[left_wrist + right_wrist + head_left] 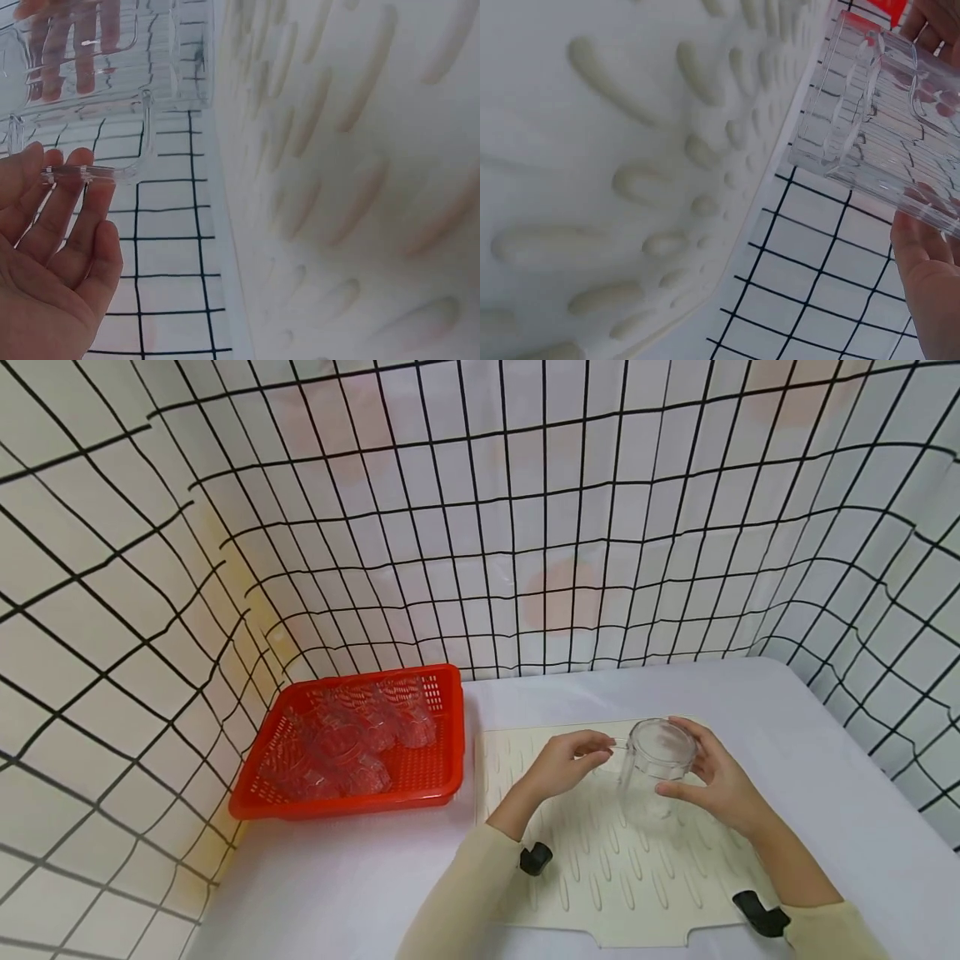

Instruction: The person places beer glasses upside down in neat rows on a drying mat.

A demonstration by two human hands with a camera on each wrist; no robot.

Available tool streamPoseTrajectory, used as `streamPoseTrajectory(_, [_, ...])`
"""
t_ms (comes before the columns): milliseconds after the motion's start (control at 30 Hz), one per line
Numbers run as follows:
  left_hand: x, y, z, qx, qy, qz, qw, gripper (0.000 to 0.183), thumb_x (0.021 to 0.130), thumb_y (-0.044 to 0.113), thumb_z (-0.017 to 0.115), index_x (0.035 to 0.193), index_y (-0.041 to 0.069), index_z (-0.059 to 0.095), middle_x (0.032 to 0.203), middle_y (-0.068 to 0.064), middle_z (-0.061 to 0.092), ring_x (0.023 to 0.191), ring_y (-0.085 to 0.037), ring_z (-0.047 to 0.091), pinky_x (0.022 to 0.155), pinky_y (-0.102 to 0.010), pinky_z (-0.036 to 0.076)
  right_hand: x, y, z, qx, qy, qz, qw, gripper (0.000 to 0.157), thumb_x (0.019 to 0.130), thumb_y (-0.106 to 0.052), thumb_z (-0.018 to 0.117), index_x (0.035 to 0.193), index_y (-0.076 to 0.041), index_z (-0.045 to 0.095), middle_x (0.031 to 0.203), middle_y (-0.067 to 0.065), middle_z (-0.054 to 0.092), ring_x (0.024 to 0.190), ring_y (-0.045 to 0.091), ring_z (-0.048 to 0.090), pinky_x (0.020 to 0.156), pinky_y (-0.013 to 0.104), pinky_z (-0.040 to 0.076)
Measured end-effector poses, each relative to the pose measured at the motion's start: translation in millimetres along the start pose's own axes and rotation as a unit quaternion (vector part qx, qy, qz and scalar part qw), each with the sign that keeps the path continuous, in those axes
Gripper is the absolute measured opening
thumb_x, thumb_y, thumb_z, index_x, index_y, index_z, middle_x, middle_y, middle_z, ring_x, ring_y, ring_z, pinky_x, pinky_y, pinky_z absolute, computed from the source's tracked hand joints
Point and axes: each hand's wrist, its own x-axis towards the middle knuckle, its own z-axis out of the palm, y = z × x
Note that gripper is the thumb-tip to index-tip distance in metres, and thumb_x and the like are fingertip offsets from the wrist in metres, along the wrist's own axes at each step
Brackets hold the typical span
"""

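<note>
A clear mug (651,768) with a side handle stands out over the cream ribbed mat (592,860), mouth upward in the head view. My left hand (562,766) pinches the mug's handle (142,139) between thumb and fingers, as the left wrist view shows. Around the far side of the mug's body, my right hand (720,785) grips with its fingers behind and its thumb in front. Through the transparent wall in the left wrist view, the right fingers (84,60) show.
To the left sits a red perforated basket (420,797) holding several clear mugs (337,743). The mat lies on a white-covered table (360,877). Behind and beside it hangs a white cloth with a black grid (487,527). Black straps (536,858) are on both wrists.
</note>
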Motion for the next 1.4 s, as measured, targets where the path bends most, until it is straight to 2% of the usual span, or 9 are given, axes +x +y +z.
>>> streamPoseTrajectory(300, [35.0,0.6,9.6,0.000,-0.016,-0.013,0.9998,0.029,0.100,0.022,0.057,0.126,0.011,0.065,0.117,0.002,0.068,0.099,-0.002,0.061,0.078,-0.016,0.049,9.1,11.8,-25.4,-0.012,0.008,0.004,1.000,0.089,0.084,0.003,0.073,0.154,-0.011,0.021,0.143,-0.011,0.036,0.119,-0.011,0.040,0.092,0.006,0.033])
streamPoseTrajectory(700, [69.5,-8.2,16.9,-0.034,-0.037,-0.030,0.9983,0.032,0.098,0.020,0.059,0.128,0.008,0.063,0.120,-0.002,0.068,0.105,-0.005,0.062,0.081,-0.016,0.048,22.3,32.5,-46.5,-0.052,0.007,0.038,0.998,0.094,0.084,-0.005,0.076,0.157,-0.021,0.018,0.154,0.014,0.027,0.121,-0.010,0.035,0.090,0.003,0.031])
streamPoseTrajectory(800, [77.2,-7.4,17.2,-0.036,-0.042,-0.037,0.9978,0.032,0.098,0.019,0.060,0.128,0.008,0.063,0.121,-0.003,0.067,0.106,-0.006,0.062,0.082,-0.017,0.048,25.3,36.1,-50.3,-0.055,0.008,0.049,0.997,0.093,0.085,-0.008,0.075,0.157,-0.023,0.017,0.155,0.015,0.026,0.132,0.005,0.035,0.090,0.002,0.031])
streamPoseTrajectory(967, [88.7,-8.0,23.0,-0.033,-0.027,-0.051,0.9978,0.030,0.098,0.018,0.060,0.126,0.008,0.065,0.120,-0.003,0.068,0.106,-0.008,0.062,0.080,-0.017,0.048,30.4,44.3,-56.7,-0.046,0.009,0.063,0.997,0.093,0.086,-0.010,0.074,0.157,-0.019,0.015,0.157,0.018,0.022,0.138,0.047,0.025,0.090,0.001,0.029])
streamPoseTrajectory(1100, [96.1,-11.5,30.8,-0.056,-0.006,-0.061,0.9965,0.032,0.098,0.018,0.060,0.127,0.006,0.064,0.120,-0.003,0.068,0.106,-0.009,0.063,0.080,-0.017,0.048,34.9,51.2,-61.4,-0.047,0.013,0.071,0.996,0.093,0.087,-0.011,0.074,0.157,-0.018,0.013,0.157,0.021,0.019,0.137,0.052,0.022,0.092,0.001,0.029])
streamPoseTrajectory(1200, [100.1,-14.3,34.3,-0.061,0.006,-0.071,0.9956,0.034,0.098,0.018,0.060,0.129,0.005,0.063,0.122,-0.003,0.067,0.108,-0.009,0.062,0.081,-0.017,0.048,38.4,55.3,-63.7,-0.048,0.012,0.076,0.996,0.094,0.087,-0.013,0.074,0.157,-0.023,0.012,0.157,0.022,0.018,0.138,0.050,0.021,0.105,0.016,0.031])
streamPoseTrajectory(1267, [102.2,-15.5,35.2,-0.057,0.008,-0.074,0.9956,0.034,0.098,0.018,0.059,0.130,0.005,0.062,0.124,-0.003,0.066,0.109,-0.010,0.062,0.082,-0.018,0.048,40.1,57.1,-64.5,-0.048,0.012,0.077,0.996,0.095,0.087,-0.012,0.074,0.157,-0.024,0.012,0.157,0.022,0.018,0.139,0.049,0.021,0.111,0.033,0.030])
streamPoseTrajectory(1333, [104.0,-15.7,35.3,-0.055,0.008,-0.076,0.9956,0.034,0.098,0.018,0.059,0.130,0.005,0.062,0.124,-0.003,0.066,0.110,-0.010,0.061,0.082,-0.018,0.048,41.3,58.8,-65.5,-0.048,0.012,0.078,0.996,0.095,0.087,-0.012,0.075,0.157,-0.023,0.012,0.158,0.022,0.017,0.139,0.049,0.020,0.110,0.051,0.026])
streamPoseTrajectory(1400, [105.4,-14.7,35.5,-0.054,0.007,-0.077,0.9955,0.034,0.098,0.018,0.059,0.130,0.006,0.062,0.125,-0.004,0.065,0.111,-0.011,0.061,0.083,-0.018,0.048,42.0,60.0,-66.7,-0.049,0.012,0.079,0.996,0.095,0.087,-0.012,0.075,0.158,-0.022,0.012,0.158,0.023,0.016,0.139,0.049,0.019,0.107,0.058,0.025])
